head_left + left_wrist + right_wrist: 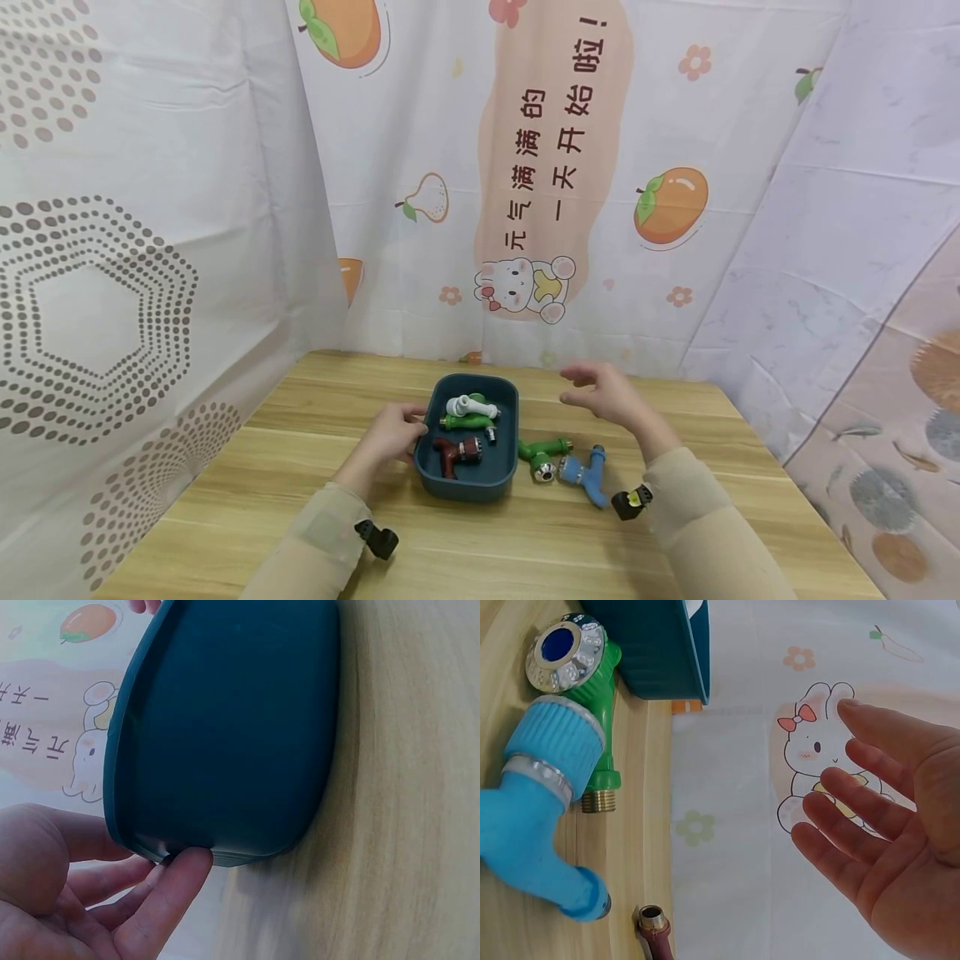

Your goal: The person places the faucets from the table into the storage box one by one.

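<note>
Wooden table point(300, 467) enclosed by printed cloth backdrops. A dark teal plastic tub point(459, 492) stands near the middle of the table. Inside it lie three taps: a white tap point(471, 407) at the far end, a green tap point(463, 422) just nearer than it, and a dark red tap point(456, 454) at the near end.

The left hand point(392, 433) rests against the tub's left wall, thumb at the rim; in the left wrist view its straight fingers point(169, 896) touch the tub point(232, 727) just under the lip, without curling round it.

The right hand point(600, 393) hangs in the air to the right of the tub, fingers spread apart and relaxed, holding nothing; the right wrist view shows the open palm point(900, 847) against the rabbit print.

Below that hand, on the table just right of the tub, lie a second green tap point(542, 457) and, touching it on the right, a blue tap point(587, 475).
</note>
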`<state>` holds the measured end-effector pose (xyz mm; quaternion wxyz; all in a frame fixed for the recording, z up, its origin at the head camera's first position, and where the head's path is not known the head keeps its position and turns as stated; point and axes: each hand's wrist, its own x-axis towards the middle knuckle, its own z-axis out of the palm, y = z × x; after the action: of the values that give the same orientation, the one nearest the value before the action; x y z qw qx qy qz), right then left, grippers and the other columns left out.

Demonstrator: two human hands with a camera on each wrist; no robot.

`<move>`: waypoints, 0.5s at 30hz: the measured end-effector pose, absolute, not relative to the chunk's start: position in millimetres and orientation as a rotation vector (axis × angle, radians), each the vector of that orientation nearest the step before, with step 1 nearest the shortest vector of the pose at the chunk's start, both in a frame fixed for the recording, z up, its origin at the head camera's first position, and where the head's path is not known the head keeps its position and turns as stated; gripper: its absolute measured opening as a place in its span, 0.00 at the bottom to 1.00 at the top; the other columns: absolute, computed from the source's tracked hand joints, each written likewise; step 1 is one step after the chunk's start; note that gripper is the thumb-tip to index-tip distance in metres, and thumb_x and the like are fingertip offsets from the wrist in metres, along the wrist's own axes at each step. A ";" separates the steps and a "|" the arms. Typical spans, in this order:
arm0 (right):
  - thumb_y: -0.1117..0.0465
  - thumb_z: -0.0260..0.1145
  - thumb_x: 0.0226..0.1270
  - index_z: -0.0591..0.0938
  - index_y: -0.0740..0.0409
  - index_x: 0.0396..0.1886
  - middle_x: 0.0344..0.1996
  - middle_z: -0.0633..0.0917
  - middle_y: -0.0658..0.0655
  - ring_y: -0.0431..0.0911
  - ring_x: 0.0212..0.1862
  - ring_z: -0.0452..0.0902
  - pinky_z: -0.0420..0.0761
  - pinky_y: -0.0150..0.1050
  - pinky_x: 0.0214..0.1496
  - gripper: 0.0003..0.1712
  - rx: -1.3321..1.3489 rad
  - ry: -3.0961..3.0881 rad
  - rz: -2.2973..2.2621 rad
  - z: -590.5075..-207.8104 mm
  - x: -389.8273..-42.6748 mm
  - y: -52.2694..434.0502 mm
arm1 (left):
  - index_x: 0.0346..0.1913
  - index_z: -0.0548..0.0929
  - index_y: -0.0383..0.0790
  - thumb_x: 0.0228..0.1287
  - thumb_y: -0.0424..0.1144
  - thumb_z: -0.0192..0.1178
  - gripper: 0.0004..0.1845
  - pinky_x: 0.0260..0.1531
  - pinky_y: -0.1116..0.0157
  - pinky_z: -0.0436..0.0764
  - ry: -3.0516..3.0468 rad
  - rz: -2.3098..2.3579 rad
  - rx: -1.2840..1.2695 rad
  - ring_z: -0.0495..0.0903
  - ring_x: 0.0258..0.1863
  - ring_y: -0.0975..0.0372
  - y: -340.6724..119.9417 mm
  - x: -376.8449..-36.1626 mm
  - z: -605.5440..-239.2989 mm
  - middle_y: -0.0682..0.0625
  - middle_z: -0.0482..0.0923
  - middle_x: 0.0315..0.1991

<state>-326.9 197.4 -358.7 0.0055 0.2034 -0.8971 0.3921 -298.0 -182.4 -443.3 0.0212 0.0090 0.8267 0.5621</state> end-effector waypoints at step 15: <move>0.60 0.73 0.66 0.80 0.64 0.63 0.61 0.80 0.68 0.65 0.62 0.74 0.87 0.45 0.47 0.27 0.633 -2.782 1.239 -368.7 -324.4 217.5 | 0.66 0.77 0.30 0.68 0.26 0.58 0.23 0.22 0.54 0.87 2.536 1.748 0.018 0.86 0.32 0.49 -183.1 -297.9 -442.6 0.34 0.82 0.50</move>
<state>-324.4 217.5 -368.7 0.0157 0.2035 -0.8943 0.3982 -297.9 -183.1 -442.6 0.0306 0.0057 0.8229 0.5673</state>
